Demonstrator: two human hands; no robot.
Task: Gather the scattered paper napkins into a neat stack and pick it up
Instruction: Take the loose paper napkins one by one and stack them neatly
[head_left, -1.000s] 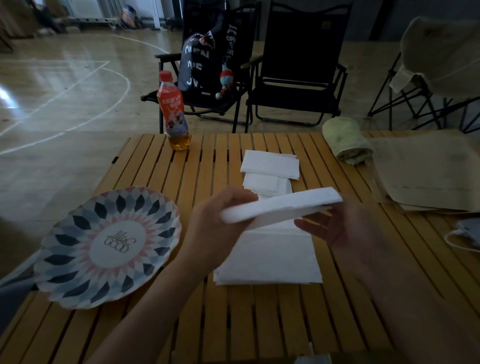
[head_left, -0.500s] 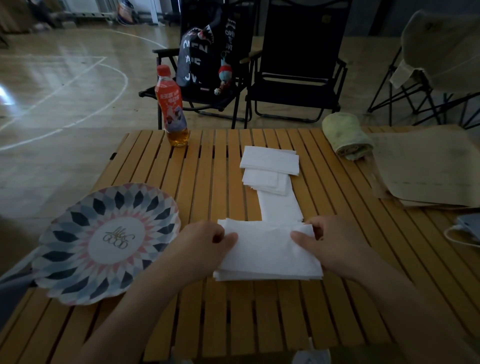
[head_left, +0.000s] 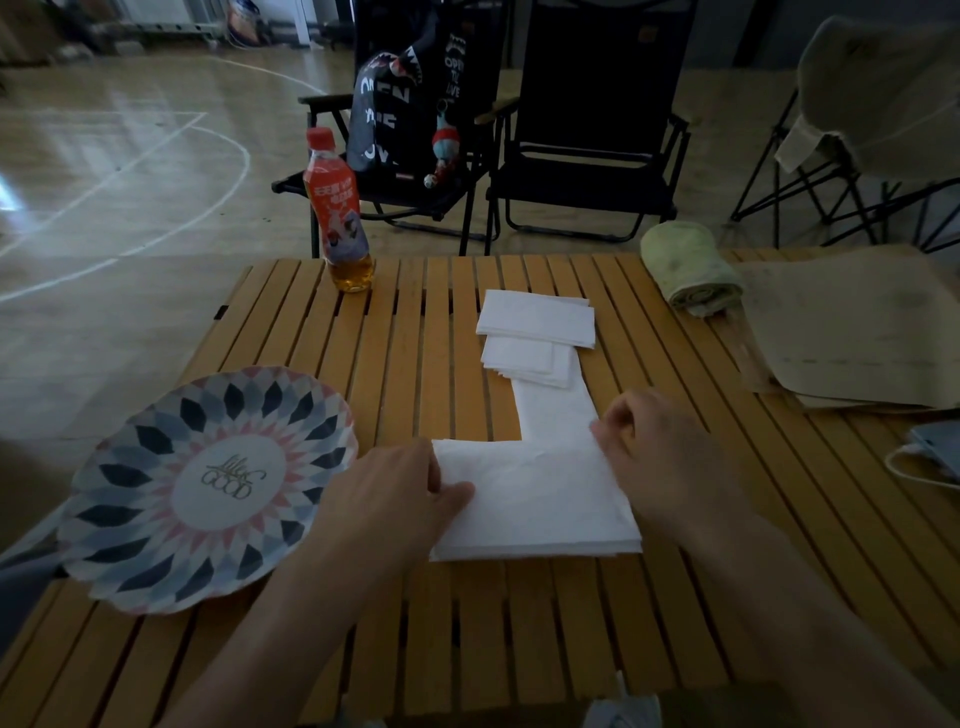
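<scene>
A stack of napkins (head_left: 535, 499), soft white paper in flat squarish sheets with slightly uneven edges, lies on the slatted wooden tabletop (head_left: 415, 364) near the middle of its near edge. The left hand (head_left: 389, 499) grips the stack's left edge, thumb laid on top and fingers curled at the side. The right hand (head_left: 660, 457) pinches the far right corner with bent fingers.

From the stack towards the far edge run a single flat napkin (head_left: 553, 413), a small folded pile (head_left: 524, 361) and a wider pile (head_left: 537, 317). A scalloped, patterned paper plate (head_left: 208, 488) overhangs the left edge. At the far edge stand a plastic bottle (head_left: 340, 218) and a rolled green towel (head_left: 691, 270); brown paper sheets (head_left: 852, 332) lie at the right.
</scene>
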